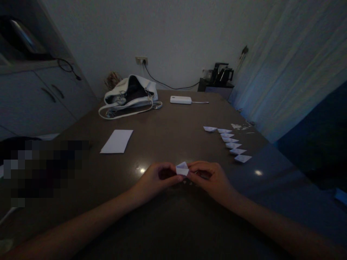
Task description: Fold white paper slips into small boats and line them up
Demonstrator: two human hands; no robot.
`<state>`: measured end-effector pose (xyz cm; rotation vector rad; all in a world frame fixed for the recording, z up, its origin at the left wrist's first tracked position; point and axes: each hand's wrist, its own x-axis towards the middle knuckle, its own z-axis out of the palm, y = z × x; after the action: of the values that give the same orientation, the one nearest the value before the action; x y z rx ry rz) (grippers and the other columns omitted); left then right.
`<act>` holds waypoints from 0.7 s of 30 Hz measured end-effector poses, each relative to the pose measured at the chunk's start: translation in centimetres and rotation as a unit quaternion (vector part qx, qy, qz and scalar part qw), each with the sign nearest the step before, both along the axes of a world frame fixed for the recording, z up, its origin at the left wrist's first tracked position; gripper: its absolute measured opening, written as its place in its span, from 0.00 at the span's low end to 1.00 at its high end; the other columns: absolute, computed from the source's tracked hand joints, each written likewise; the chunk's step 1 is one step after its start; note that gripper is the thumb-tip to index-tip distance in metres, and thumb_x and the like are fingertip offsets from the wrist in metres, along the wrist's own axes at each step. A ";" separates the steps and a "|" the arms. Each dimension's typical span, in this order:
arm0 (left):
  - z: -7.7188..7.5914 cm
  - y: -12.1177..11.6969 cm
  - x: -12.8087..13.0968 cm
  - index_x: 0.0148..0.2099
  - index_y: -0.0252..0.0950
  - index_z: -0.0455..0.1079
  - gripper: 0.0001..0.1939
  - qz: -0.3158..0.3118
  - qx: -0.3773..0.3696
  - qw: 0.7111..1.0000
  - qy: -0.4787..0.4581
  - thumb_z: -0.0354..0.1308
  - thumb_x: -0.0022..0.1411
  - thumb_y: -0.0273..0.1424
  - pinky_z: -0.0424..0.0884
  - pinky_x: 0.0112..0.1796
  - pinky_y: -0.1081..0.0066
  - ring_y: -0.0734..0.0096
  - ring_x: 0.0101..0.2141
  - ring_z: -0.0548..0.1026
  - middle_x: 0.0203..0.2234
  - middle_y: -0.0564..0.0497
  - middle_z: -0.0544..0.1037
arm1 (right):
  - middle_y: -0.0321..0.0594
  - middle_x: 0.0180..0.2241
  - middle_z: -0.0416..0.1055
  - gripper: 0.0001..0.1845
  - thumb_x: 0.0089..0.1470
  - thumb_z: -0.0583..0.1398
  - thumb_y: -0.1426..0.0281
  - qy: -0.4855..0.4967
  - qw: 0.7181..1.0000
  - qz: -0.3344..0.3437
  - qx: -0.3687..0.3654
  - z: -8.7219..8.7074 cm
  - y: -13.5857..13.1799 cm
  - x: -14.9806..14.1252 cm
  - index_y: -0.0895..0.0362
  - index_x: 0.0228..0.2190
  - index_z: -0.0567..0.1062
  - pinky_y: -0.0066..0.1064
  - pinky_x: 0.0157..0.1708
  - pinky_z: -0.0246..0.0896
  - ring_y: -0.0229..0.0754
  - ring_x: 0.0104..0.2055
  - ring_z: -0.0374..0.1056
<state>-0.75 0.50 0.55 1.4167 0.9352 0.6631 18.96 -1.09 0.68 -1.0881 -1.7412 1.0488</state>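
A small folded piece of white paper [182,169] is held up over the near part of the brown table [168,126]. My left hand [155,177] pinches its left side between thumb and fingers. On its right side the fingertips of my right hand [213,177] close on the same paper. A few tiny white scraps [187,182] lie on the tabletop just below. Several small folded paper boats [233,145] stand in a slanting row to the right. Off to the left lies a stack of white paper sheets [117,141].
A white handbag [130,95] with its strap sits at the back left. Near the far edge lies a white power bank [180,100] with a short cable. Torn paper bits [237,126] are at the right edge. A kettle [225,76] stands beyond the table.
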 end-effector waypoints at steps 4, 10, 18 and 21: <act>0.2 -0.1 -0.1 0.32 0.31 0.71 0.12 -0.014 0.056 0.997 0.056 0.58 0.57 0.37 0.62 0.27 0.75 0.73 0.27 0.69 0.24 0.54 0.71 | 0.42 0.36 0.76 0.05 0.51 0.62 0.68 -0.005 1.000 0.014 -0.002 -0.1 0.0 -0.1 0.57 0.28 0.78 0.29 0.34 0.68 0.40 0.36 0.73; 0.1 -0.3 -0.1 0.32 0.31 0.71 0.12 -0.040 0.121 0.988 0.084 0.55 0.60 0.35 0.64 0.29 0.74 0.71 0.28 0.70 0.24 0.52 0.72 | 0.42 0.36 0.74 0.08 0.51 0.62 0.66 0.015 0.999 0.016 -0.038 0.0 -0.1 -0.2 0.56 0.31 0.79 0.28 0.31 0.67 0.40 0.35 0.71; 0.7 -1.0 -0.3 0.43 0.32 0.67 0.13 0.042 0.336 0.923 0.184 0.62 0.56 0.32 0.67 0.30 0.73 0.70 0.29 0.72 0.29 0.50 0.73 | 0.38 0.27 0.73 0.10 0.50 0.63 0.64 0.052 0.990 0.047 -0.122 -0.3 0.1 -0.2 0.58 0.25 0.77 0.24 0.25 0.61 0.34 0.26 0.66; 0.4 -1.3 -0.2 0.41 0.32 0.67 0.08 0.027 0.414 0.894 0.167 0.59 0.58 0.27 0.68 0.30 0.73 0.71 0.30 0.72 0.31 0.49 0.73 | 0.37 0.24 0.72 0.13 0.49 0.64 0.62 0.057 0.985 0.055 -0.154 -0.5 0.2 -0.3 0.59 0.24 0.77 0.24 0.24 0.61 0.34 0.24 0.66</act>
<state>-1.00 -0.76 0.99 2.3262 1.0034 0.9396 18.69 -0.85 0.16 -1.1037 -1.5966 1.4567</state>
